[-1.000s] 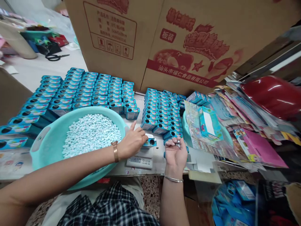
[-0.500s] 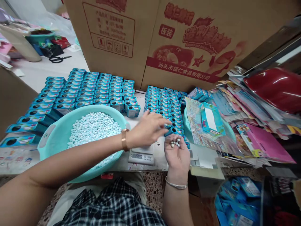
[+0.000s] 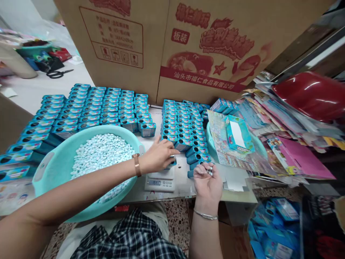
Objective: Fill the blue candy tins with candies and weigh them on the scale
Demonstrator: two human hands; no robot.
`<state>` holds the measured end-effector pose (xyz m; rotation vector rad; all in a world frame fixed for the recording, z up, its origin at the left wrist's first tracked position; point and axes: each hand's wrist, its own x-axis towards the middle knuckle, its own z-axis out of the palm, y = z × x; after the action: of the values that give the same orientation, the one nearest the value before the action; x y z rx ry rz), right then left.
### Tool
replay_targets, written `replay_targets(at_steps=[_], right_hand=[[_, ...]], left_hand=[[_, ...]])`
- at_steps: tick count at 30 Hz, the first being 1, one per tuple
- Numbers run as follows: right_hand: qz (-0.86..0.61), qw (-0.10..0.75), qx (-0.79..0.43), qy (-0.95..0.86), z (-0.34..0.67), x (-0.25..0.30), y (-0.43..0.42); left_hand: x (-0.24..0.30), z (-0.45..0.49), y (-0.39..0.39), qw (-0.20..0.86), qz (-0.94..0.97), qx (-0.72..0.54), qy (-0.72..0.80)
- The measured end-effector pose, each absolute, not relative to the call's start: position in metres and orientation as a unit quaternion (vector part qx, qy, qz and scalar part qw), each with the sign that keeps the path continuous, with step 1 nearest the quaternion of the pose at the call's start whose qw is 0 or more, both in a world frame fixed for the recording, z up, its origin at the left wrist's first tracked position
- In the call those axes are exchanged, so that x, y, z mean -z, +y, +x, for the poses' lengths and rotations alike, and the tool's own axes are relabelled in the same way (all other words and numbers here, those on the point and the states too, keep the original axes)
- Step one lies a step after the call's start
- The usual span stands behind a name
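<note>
My left hand (image 3: pixel 159 156), a copper-coloured band on its wrist, is bent over a small blue box (image 3: pixel 173 162) on a white digital scale (image 3: pixel 159 184). Its fingers are drawn together at the box's top and hide most of it; what they pinch, if anything, is hidden. To the right, my right hand (image 3: pixel 207 183) is turned palm up and cupped, with a few pale candies (image 3: pixel 210 170) between palm and curled fingers. Left of the scale stands a turquoise basin (image 3: pixel 60 158) holding a heap of pale blue candies (image 3: pixel 104 151).
Rows of blue boxes (image 3: pixel 88 108) line the table behind the basin, and more boxes (image 3: pixel 183 129) stand behind the scale. A large carton (image 3: pixel 121 50) rises at the back. On the right are another basin (image 3: pixel 261 145), stacked papers (image 3: pixel 250 111) and a bag of blue packs (image 3: pixel 275 226).
My left hand has moved left and down from above my right palm to the box on the scale. My right fingers have curled inward. The view has shifted slightly, and the scale's reading differs.
</note>
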<state>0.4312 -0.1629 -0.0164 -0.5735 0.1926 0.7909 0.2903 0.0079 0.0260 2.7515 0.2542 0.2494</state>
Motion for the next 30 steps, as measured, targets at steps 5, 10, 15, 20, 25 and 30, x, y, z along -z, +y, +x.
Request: replay_targets(at_steps=[5,10,15,20,25,30], right_hand=[[-0.269,0.878,-0.384,0.095,0.431,0.023,-0.162],[-0.265,0.881,-0.377,0.109,0.436,0.028,-0.164],[-0.270,0.875,-0.388,0.102,0.435,0.026,-0.160],[-0.283,0.875,-0.390,0.049,0.433,0.033,-0.165],[-0.289,0.875,-0.384,0.052,0.438,0.042,-0.176],[-0.271,0.879,-0.373,0.123,0.441,0.034,-0.170]], left_hand=[[-0.010,0.288,0.001,0.147,0.985,-0.078,0.043],[-0.012,0.269,0.012,0.187,0.977,-0.102,0.028],[-0.033,0.280,0.038,0.123,0.984,-0.068,-0.109],[-0.028,0.298,0.048,0.128,0.963,0.029,-0.234],[-0.021,0.294,0.056,-0.085,0.934,-0.101,-0.331],[-0.034,0.269,0.077,-0.116,0.985,-0.111,-0.066]])
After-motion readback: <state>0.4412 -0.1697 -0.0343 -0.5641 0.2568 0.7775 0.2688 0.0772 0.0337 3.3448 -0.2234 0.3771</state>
